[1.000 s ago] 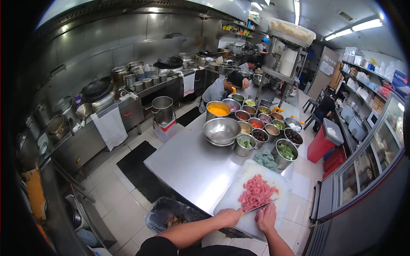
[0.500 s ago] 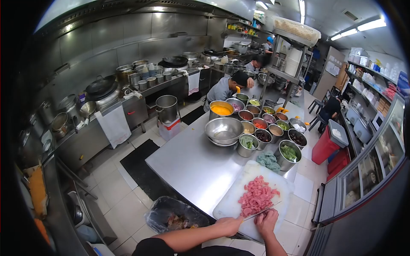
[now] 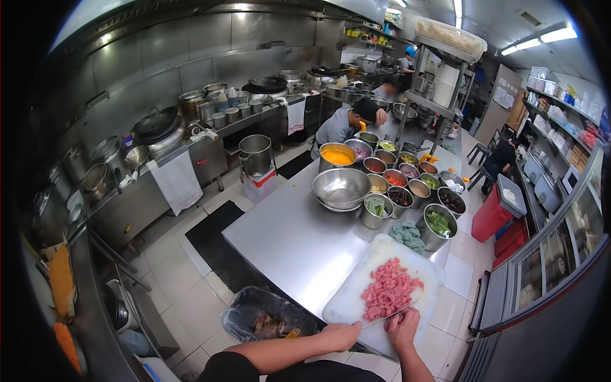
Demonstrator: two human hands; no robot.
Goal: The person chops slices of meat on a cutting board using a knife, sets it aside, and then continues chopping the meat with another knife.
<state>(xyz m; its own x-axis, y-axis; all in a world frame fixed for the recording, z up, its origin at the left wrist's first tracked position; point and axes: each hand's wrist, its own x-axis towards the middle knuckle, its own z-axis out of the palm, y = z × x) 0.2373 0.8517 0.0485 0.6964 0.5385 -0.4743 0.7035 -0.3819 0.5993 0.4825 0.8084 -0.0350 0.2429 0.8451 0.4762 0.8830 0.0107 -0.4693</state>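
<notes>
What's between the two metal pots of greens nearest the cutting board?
In the head view, a crumpled green cloth lies between the smaller pot and the larger pot.

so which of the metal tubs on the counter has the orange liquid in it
The steel container just behind the wide steel bowl; it alone is filled with bright orange liquid.

The wide, curved head view looked forward and down from above and behind the fingers (image 3: 408, 314), which sat near its lower edge, and reached beyond them across the tabletop (image 3: 286, 239) to distant ceiling lights (image 3: 529, 44).
</notes>
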